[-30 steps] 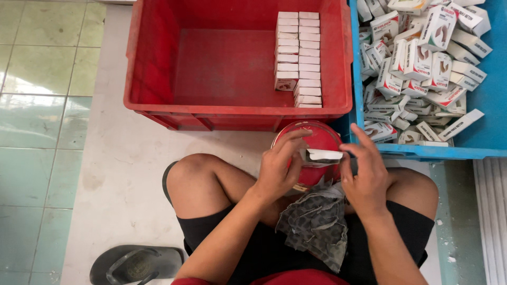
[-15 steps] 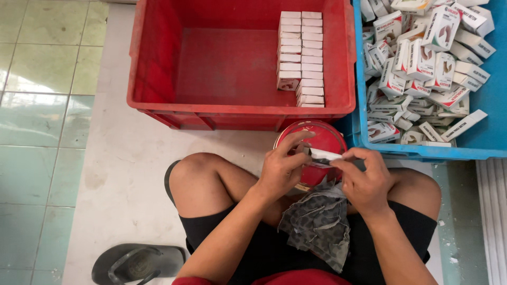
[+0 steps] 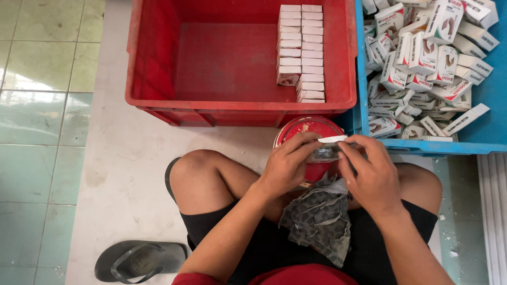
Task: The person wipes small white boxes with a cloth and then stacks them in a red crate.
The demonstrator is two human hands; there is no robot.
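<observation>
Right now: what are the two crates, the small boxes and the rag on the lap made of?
Red crate: looks like moulded plastic, matte, scuffed, with ribbed outer walls. Blue crate: likely the same, smoother. Small boxes: thin printed cardboard with folded flaps, slightly glossy. Rag: woven cloth, grey patterned, frayed edges. Both hands, left and right, hold one flat white piece, probably card.

Both hands cover most of the red bowl [image 3: 309, 132], so can't tell what's inside. Blue crate [image 3: 491, 105] runs off the right edge, red crate [image 3: 158, 63] off the top.
</observation>
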